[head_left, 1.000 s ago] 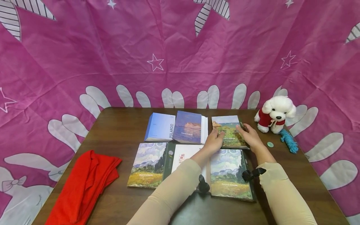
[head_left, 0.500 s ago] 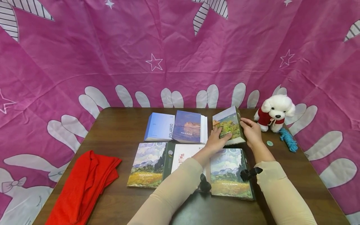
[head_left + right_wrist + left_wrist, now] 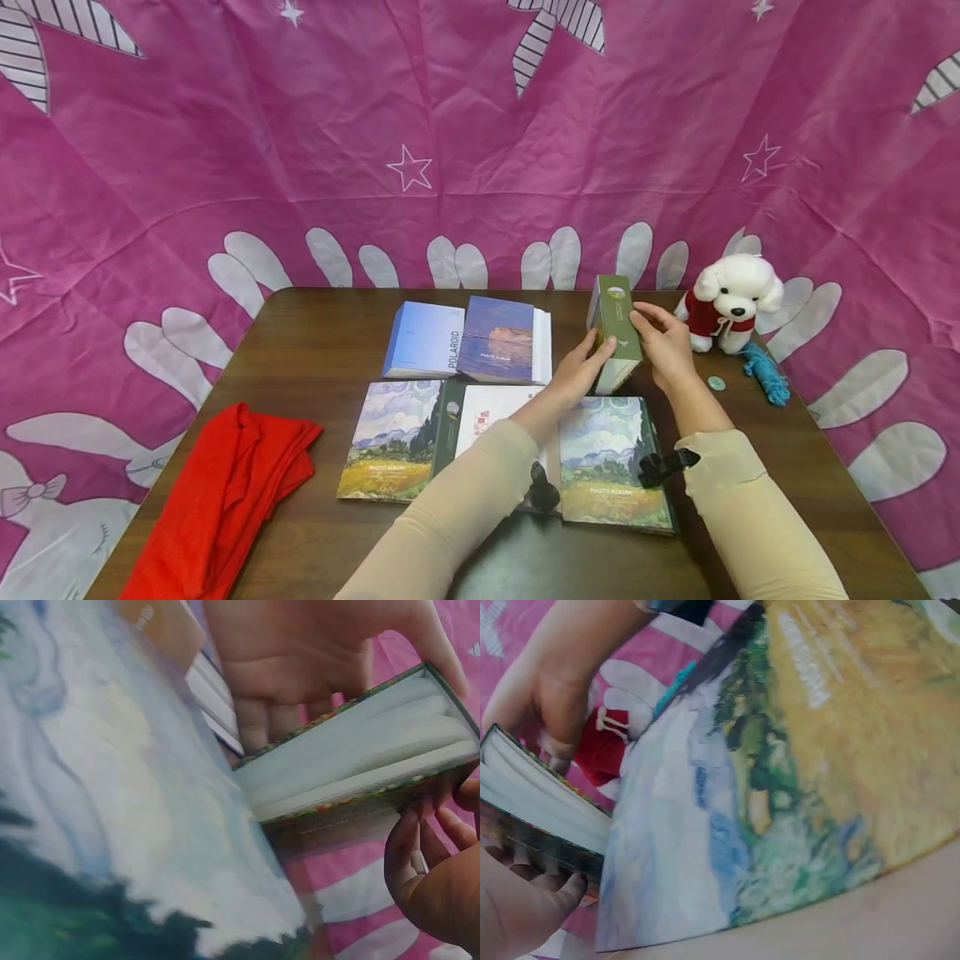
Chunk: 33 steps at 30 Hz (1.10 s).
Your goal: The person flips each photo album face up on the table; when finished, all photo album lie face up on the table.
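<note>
A green-spined photo album (image 3: 617,321) stands on its edge at the back right of the table, spine up. My left hand (image 3: 581,367) holds it from the left, with the thumb on the spine. From the right, my right hand (image 3: 666,343) holds it, fingertips at the spine and back cover. Its white page edges (image 3: 360,754) show between the covers in the right wrist view. Right below it lies a photo album with a wheat-field cover (image 3: 611,458), which fills much of the left wrist view.
Left of my hands lie a blue Polaroid album (image 3: 427,337), a sea-cliff album (image 3: 498,337), a white-covered album (image 3: 480,412) and another wheat-field album (image 3: 393,437). A plush dog (image 3: 735,300), blue yarn (image 3: 767,375) and green disc (image 3: 716,383) sit right; red cloth (image 3: 225,500) lies left.
The held album has turned from lying flat, cover up, through a tilt, to standing on edge with its spine up. Both hands have shifted around it.
</note>
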{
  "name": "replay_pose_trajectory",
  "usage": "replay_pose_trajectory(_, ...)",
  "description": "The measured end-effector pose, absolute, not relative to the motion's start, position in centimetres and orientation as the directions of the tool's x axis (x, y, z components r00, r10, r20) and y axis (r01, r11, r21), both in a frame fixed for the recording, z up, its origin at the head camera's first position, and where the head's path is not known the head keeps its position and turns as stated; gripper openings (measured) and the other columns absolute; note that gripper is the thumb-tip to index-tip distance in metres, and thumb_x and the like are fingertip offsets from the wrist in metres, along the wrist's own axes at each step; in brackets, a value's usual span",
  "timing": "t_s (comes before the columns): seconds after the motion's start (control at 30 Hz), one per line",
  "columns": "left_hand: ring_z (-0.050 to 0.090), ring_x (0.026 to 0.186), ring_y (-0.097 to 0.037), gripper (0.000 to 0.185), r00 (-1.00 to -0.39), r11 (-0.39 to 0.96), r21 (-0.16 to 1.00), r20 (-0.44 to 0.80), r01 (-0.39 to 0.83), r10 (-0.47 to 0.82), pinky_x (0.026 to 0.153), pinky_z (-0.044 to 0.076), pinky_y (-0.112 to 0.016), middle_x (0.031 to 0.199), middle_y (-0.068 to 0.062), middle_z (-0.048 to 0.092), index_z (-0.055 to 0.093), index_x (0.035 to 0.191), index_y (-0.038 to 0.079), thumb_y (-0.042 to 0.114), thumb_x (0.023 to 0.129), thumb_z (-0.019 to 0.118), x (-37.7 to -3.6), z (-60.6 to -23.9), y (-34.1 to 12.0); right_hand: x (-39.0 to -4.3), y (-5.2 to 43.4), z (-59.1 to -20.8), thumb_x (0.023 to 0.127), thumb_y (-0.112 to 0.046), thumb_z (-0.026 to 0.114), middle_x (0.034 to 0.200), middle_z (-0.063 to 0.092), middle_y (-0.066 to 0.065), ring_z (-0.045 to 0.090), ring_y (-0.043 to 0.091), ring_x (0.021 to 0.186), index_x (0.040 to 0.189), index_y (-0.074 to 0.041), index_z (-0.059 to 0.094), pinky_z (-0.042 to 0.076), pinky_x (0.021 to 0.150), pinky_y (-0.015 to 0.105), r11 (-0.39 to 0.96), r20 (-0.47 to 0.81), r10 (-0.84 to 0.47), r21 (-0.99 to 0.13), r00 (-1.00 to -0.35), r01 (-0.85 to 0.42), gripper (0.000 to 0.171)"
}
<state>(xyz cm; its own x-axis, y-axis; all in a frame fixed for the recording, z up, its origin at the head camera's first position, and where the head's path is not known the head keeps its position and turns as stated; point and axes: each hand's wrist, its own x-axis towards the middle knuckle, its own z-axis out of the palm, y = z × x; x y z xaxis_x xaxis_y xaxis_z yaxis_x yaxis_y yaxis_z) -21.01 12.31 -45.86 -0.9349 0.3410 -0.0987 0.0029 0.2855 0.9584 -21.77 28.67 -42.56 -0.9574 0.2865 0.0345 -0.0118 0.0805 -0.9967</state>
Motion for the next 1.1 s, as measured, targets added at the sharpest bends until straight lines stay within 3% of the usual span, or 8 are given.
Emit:
replay_pose_trajectory(0.23, 0.044, 0.141, -0.019, 0.075, -0.956, 0.205, 0.977, -0.003, 0.060, 0.294, 0.113, 0.040, -0.035, 0.157, -0.003, 0.043, 0.030, 0.161, 0.018, 0.056, 0.101, 0.052, -21.1, -44.6, 11.5, -21.8, 28.0, -43.0, 0.102, -0.034, 0.060, 0.107, 0.058, -0.012, 0.052, 0.004, 0.098, 0.142, -0.003, 0.055, 0.049, 0.075, 0.017, 0.115, -0.007, 0.216, -0.993, -0.976, 0.032, 0.051)
replay_pose_trajectory(0.37, 0.038, 0.144, -0.015, 0.074, -0.947, 0.231, 0.952, 0.129, 0.202, 0.295, 0.112, 0.039, -0.028, 0.163, -0.002, 0.032, 0.026, 0.161, 0.010, 0.047, 0.103, 0.054, -21.4, -44.0, 10.9, -21.9, 27.8, -43.3, 0.104, -0.039, 0.056, 0.109, 0.058, -0.014, 0.056, 0.002, 0.101, 0.146, -0.003, 0.051, 0.050, 0.080, 0.019, 0.127, -0.027, 0.166, -0.991, -0.986, 0.048, 0.056)
replay_pose_trajectory(0.5, 0.028, 0.150, -0.017, 0.070, -0.927, 0.260, 0.917, 0.221, 0.303, 0.301, 0.117, 0.033, -0.030, 0.167, -0.001, 0.024, 0.031, 0.158, 0.004, 0.043, 0.104, 0.053, -21.6, -43.5, 10.3, -22.1, 27.6, -43.5, 0.104, -0.041, 0.055, 0.115, 0.058, -0.010, 0.061, 0.001, 0.099, 0.149, -0.002, 0.045, 0.053, 0.084, 0.022, 0.120, -0.064, 0.097, -0.990, -0.993, 0.076, 0.061)
replay_pose_trajectory(0.63, 0.025, 0.151, -0.019, 0.067, -0.926, 0.288, 0.909, 0.207, 0.301, 0.315, 0.118, 0.032, -0.033, 0.167, 0.002, 0.023, 0.036, 0.156, 0.003, 0.042, 0.104, 0.053, -21.6, -43.5, 9.8, -22.2, 27.5, -43.9, 0.105, -0.041, 0.052, 0.137, 0.049, 0.006, 0.059, 0.006, 0.106, 0.155, -0.001, 0.033, 0.053, 0.096, 0.032, 0.156, -0.143, 0.035, -0.977, -0.989, 0.146, 0.066)
replay_pose_trajectory(0.8, 0.024, 0.152, -0.020, 0.067, -0.929, 0.291, 0.913, 0.192, 0.288, 0.318, 0.118, 0.032, -0.035, 0.167, 0.002, 0.023, 0.035, 0.157, 0.004, 0.040, 0.103, 0.055, -21.8, -43.6, 9.2, -22.4, 27.5, -44.5, 0.105, -0.045, 0.048, 0.162, 0.024, 0.020, 0.044, 0.035, 0.136, 0.160, -0.002, 0.020, 0.040, 0.113, 0.051, 0.181, -0.241, -0.027, -0.956, -0.970, 0.233, 0.075)
replay_pose_trajectory(0.93, 0.023, 0.152, -0.019, 0.068, -0.929, 0.269, 0.921, 0.192, 0.281, 0.316, 0.119, 0.032, -0.036, 0.167, 0.002, 0.023, 0.035, 0.157, 0.006, 0.039, 0.102, 0.058, -22.0, -43.9, 8.8, -22.6, 27.7, -44.9, 0.104, -0.052, 0.048, 0.162, 0.019, 0.028, 0.030, 0.045, 0.145, 0.160, 0.001, 0.015, 0.031, 0.117, 0.054, 0.172, -0.290, -0.088, -0.947, -0.953, 0.272, 0.084)
replay_pose_trajectory(1.1, 0.021, 0.152, -0.017, 0.068, -0.937, 0.241, 0.940, 0.162, 0.242, 0.310, 0.120, 0.028, -0.036, 0.167, 0.008, 0.022, 0.035, 0.158, 0.010, 0.041, 0.102, 0.058, -22.4, -44.4, 8.3, -22.9, 27.9, -45.4, 0.103, -0.050, 0.051, 0.158, 0.024, 0.030, 0.030, 0.042, 0.145, 0.158, 0.004, 0.014, 0.030, 0.119, 0.051, 0.127, -0.341, -0.123, -0.937, -0.932, 0.326, 0.085)
